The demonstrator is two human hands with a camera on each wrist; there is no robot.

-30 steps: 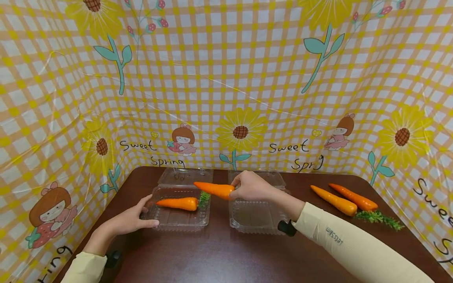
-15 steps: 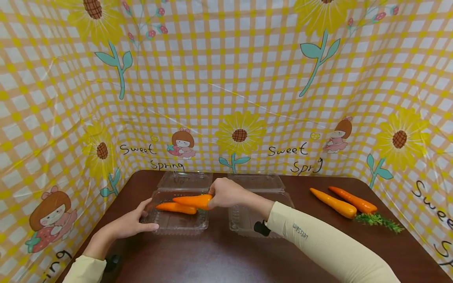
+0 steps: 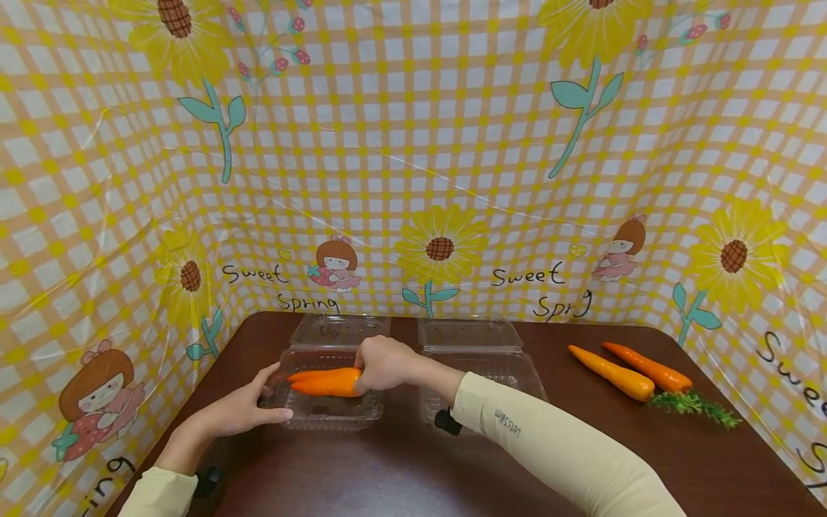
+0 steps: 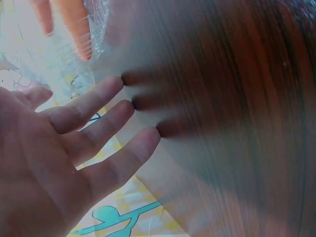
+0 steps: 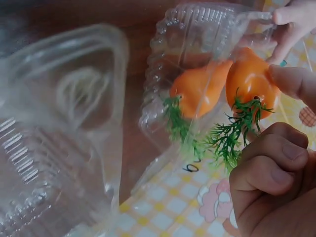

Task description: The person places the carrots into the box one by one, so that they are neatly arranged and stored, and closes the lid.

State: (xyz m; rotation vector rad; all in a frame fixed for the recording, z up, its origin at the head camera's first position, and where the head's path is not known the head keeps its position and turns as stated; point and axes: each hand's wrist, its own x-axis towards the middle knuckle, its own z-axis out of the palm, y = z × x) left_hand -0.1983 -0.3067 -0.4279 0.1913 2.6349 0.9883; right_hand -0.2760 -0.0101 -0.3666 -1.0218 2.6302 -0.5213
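Observation:
My right hand [image 3: 385, 364] grips the thick end of an orange carrot [image 5: 252, 81], low over the left clear plastic container [image 3: 332, 415]. Green fronds [image 5: 239, 116] hang from that carrot in the right wrist view. Close beside it, a second carrot [image 5: 195, 94] lies in the container, seen through the plastic wall. My left hand [image 3: 248, 406] is at the container's left edge, its thumb near the front corner. In the left wrist view, the fingers [image 4: 121, 155] are spread and nearly straight, with fingertips at the tabletop. Whether the held carrot touches the container floor cannot be told.
A second clear container [image 3: 478, 337] with its lid raised stands to the right, partly behind my forearm. Farther right, a yellow-orange carrot [image 3: 610, 372] and an orange carrot [image 3: 649, 366] lie on the dark table [image 3: 362, 474]. A checked cloth [image 3: 439, 158] walls the back and sides.
My right hand has moved left and down with the carrot, from between the containers to beside the carrot in the left one. The left hand has stayed in place.

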